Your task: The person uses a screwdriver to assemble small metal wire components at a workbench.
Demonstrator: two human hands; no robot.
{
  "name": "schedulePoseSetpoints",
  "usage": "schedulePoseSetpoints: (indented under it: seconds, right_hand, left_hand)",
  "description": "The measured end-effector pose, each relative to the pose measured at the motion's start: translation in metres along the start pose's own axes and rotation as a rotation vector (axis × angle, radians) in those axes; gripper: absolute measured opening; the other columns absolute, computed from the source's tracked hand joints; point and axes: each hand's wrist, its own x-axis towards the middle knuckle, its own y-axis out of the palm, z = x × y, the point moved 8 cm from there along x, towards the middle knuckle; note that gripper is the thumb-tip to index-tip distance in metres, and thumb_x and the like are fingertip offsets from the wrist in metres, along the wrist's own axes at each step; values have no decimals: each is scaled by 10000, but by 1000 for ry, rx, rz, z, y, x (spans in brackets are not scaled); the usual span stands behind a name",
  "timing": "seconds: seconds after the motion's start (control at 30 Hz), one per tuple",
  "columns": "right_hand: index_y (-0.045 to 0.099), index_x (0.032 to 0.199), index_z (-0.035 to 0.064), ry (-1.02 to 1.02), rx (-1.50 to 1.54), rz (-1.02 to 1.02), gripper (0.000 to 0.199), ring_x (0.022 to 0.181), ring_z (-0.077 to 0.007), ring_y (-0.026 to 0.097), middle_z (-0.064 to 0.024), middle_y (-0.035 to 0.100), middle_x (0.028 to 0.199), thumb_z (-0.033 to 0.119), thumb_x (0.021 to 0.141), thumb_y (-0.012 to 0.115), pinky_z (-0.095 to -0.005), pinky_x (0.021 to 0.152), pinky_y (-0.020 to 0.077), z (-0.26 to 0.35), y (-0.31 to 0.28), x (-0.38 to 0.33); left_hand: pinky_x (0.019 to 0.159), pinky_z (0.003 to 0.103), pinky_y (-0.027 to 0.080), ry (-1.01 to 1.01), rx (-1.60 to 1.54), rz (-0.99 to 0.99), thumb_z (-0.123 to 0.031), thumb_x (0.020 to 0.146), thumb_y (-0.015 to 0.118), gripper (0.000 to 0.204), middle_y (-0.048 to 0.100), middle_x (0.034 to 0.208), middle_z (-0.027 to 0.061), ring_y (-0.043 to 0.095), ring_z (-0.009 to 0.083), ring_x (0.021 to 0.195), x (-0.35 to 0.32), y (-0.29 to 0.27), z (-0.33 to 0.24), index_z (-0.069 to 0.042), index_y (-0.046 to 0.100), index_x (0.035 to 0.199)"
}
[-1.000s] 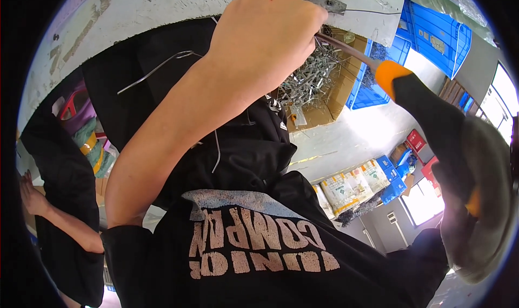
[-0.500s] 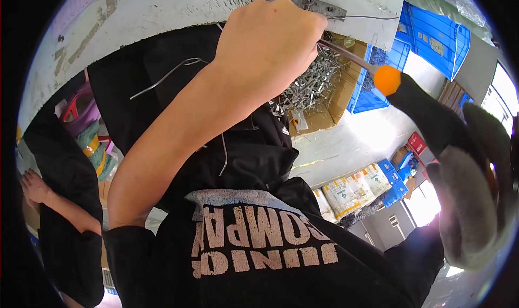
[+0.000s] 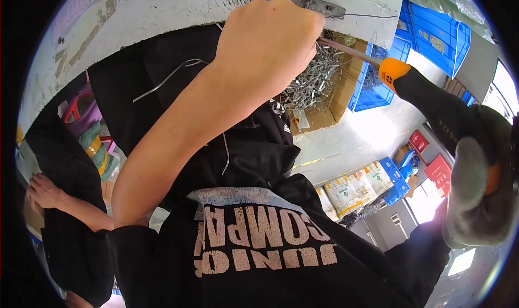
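My bare left hand (image 3: 273,32) is closed, back upward, beside a flat steel block (image 3: 327,8) with an upright rod on the bench. A bent metal wire (image 3: 162,84) comes out from under my left wrist, and thin wire ends show below the forearm and right of the block. My fingers hide the part they grip. At the far right my gloved right hand (image 3: 481,200) is wrapped round a long tool (image 3: 432,105) with a black-and-orange handle. Its metal shaft slopes to my left hand, which hides the tip.
A cardboard box (image 3: 340,94) full of small metal pieces stands just beyond the bench (image 3: 162,10). Blue crates (image 3: 435,37) are at upper right, with white packages (image 3: 357,191) stacked on the floor below. Another person's hand (image 3: 46,191) is at the far left.
My right hand has shifted a little, and the tool's handle has turned and moved slightly right and up. My left hand has stayed almost in place. The other person's hand has moved slightly right.
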Motion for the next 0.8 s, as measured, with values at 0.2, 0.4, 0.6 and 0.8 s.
schedulePoseSetpoints:
  seconds: [0.2,0.4,0.6,0.8]
  right_hand:
    - [682,1146,-38,3,16,5,314,871,-238,728,-154,727,991,130,886,733,-316,782,599,2,1,0]
    - [683,1143,-40,16,31,6,317,871,-234,728,-153,728,988,136,885,735,-316,782,599,-20,-10,-19]
    - [683,1141,-41,35,60,7,321,871,-230,728,-152,729,986,142,883,737,-315,782,599,-39,-16,-33]
    - [683,1139,-43,99,67,9,325,871,-226,728,-151,730,983,148,882,740,-315,783,599,28,20,22]
  left_hand:
    - [626,415,564,-5,-17,-13,-161,762,759,104,684,736,126,699,323,694,4,-1,-3,-84,718,819]
    - [630,414,563,-7,-5,-9,-159,771,755,95,682,736,126,697,322,694,2,-3,0,-86,718,820]
    - [631,412,565,-15,2,12,-169,769,761,109,682,736,129,697,323,695,2,0,-1,-82,717,818]
    - [634,415,567,-24,30,14,-172,770,761,119,679,733,134,696,327,697,5,4,-1,-73,714,815]
